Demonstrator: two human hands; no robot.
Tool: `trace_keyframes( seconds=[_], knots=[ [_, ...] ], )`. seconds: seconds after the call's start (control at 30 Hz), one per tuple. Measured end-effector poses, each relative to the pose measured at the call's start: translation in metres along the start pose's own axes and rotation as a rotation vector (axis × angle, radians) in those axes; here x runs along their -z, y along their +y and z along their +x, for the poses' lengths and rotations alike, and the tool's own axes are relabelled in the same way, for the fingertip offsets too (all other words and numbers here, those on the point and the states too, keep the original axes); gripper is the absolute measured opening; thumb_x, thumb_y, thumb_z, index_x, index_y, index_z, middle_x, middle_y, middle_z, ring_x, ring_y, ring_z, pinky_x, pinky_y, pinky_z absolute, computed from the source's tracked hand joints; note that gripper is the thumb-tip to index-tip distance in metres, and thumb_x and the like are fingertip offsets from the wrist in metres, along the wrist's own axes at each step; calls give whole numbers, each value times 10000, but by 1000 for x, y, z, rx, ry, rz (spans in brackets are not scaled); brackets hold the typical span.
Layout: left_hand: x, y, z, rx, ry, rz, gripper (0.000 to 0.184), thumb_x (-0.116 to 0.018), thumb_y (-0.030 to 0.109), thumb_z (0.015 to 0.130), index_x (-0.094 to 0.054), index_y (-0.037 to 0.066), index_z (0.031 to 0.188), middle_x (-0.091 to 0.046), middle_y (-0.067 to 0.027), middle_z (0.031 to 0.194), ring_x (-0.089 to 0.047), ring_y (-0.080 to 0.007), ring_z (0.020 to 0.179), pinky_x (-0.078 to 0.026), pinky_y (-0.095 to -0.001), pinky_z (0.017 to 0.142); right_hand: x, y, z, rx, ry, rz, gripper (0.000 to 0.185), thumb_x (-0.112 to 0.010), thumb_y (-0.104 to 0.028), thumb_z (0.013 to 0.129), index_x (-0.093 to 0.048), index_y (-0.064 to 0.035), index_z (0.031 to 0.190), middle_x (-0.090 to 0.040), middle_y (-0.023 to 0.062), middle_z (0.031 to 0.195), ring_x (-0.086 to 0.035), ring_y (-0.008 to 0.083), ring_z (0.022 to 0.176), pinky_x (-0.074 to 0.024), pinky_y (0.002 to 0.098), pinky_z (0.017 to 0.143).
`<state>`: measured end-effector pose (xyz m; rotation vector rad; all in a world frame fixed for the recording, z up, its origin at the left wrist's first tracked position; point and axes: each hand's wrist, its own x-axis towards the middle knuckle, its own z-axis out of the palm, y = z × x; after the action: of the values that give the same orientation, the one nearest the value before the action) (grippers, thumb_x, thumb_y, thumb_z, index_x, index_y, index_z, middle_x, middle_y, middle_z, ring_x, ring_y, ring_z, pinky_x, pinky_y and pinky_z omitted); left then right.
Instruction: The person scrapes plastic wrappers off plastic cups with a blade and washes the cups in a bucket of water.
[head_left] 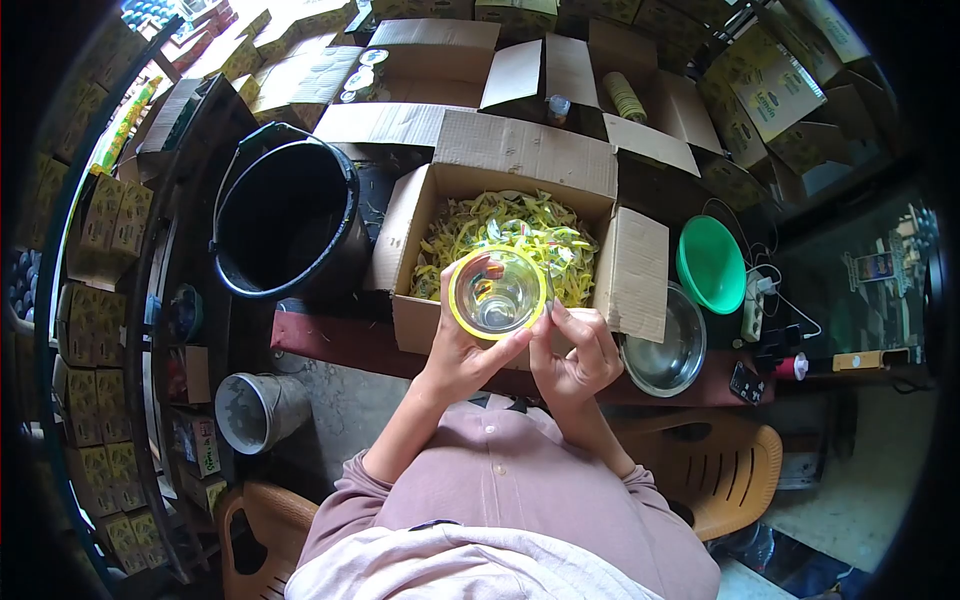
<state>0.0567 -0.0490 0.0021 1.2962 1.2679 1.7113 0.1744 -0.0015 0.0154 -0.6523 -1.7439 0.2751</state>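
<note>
Glare washes out the upper left; fisheye edges darken, curving.

The left hand point(452, 350), right hand point(578, 356) and yellow-rimmed cup point(497, 294) obstruct the near part of the open box point(414, 322); passage remains above the yellow strips point(512, 212) beyond. Leftward, the black bucket point(290, 208) stands in the way; rightward, a spread flap point(640, 272), metal bowl point(668, 350) and green bowl point(711, 264) do.

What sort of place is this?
Probably a packing workshop or storeroom: stacked printed cartons at left, open boxes farther back, and a yellow-rimmed cup held near a box of yellow pieces.
</note>
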Motion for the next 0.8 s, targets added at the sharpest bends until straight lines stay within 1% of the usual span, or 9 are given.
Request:
trace_keyframes(
  seconds=[0.07,0.13,0.23,0.33,0.43,0.57,0.8],
  knots=[
    [0,3,-1,19,-9,14,735,-713,156,693,-254,-2,1244,-362,-131,1153,-405,-208,1108,-354,-325,928,0,0,1,-11,-8,-17,232,-663,66,653,-619,-8,868,-589,65,710,-584,159,603,-482,258,544],
    [1,2,-1,-19,-53,76,745,-716,158,688,-251,-3,1246,-365,-131,1152,-411,-212,1105,-355,-327,927,3,1,6,-26,-18,-46,229,-665,65,652,-621,-8,865,-590,68,701,-584,162,595,-479,256,542],
    [2,1,-1,-26,-81,86,750,-714,155,685,-246,-2,1250,-370,-132,1156,-416,-217,1104,-353,-328,930,6,9,8,-140,-72,69,206,-666,64,654,-619,-7,841,-595,78,687,-586,160,582,-476,253,543],
    [3,0,0,-7,-68,22,750,-711,149,685,-245,1,1254,-375,-134,1163,-416,-219,1108,-348,-328,936,5,11,4,-244,-17,169,179,-667,63,654,-612,-6,810,-598,87,676,-589,156,576,-475,251,543],
    [4,0,1,1,-47,-5,745,-709,145,686,-249,3,1254,-376,-134,1167,-413,-219,1113,-345,-328,941,10,9,2,-194,-3,119,166,-673,60,652,-605,-6,788,-599,86,679,-593,147,583,-478,251,539],
    [3,-2,2,-20,-51,-6,741,-709,146,687,-252,3,1253,-379,-135,1167,-415,-217,1110,-345,-328,941,12,2,0,-146,-40,115,194,-680,61,644,-610,-10,810,-599,91,683,-598,153,587,-481,244,534],
    [-2,-2,1,-8,-56,13,726,-715,155,683,-277,-5,1239,-385,-130,1147,-425,-219,1096,-353,-324,933,8,0,2,-73,21,8,201,-677,60,643,-615,-17,818,-603,84,692,-599,157,587,-484,247,541]
  ],
)
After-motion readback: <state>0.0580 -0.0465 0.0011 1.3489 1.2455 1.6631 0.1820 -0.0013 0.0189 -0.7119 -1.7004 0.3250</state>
